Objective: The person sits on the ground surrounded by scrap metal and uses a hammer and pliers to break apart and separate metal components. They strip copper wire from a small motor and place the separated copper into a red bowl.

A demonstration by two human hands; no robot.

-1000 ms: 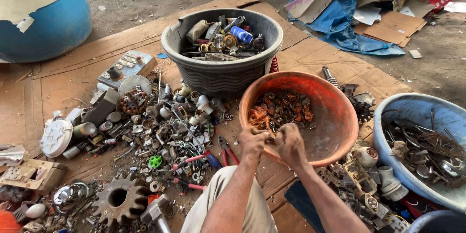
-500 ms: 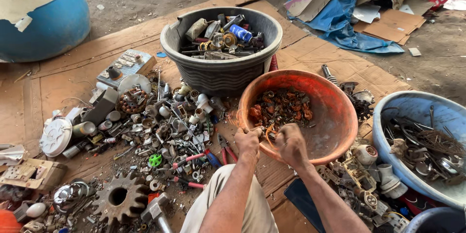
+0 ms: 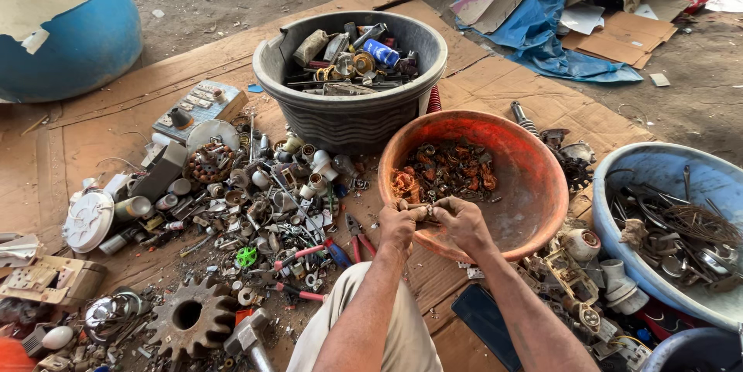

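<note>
My left hand (image 3: 399, 224) and my right hand (image 3: 461, 219) meet over the near rim of an orange plastic basin (image 3: 534, 178). Both pinch a small metal scrap piece (image 3: 428, 210) between their fingertips. Inside the basin lies a heap of copper-coloured scrap bits (image 3: 449, 171). My bent knee in beige trousers (image 3: 356, 325) sits below the hands.
A dark grey tub of scrap (image 3: 350, 113) stands behind the basin. A blue basin with wires and metal parts (image 3: 681, 225) is at right. Loose scrap, red-handled pliers (image 3: 358, 239), a large gear (image 3: 190, 315) and a hammer (image 3: 249, 339) cover the cardboard at left. A blue drum (image 3: 70, 39) stands far left.
Both hands stay together at the basin's near rim, shifting only slightly while working the small piece. Nothing else has moved.
</note>
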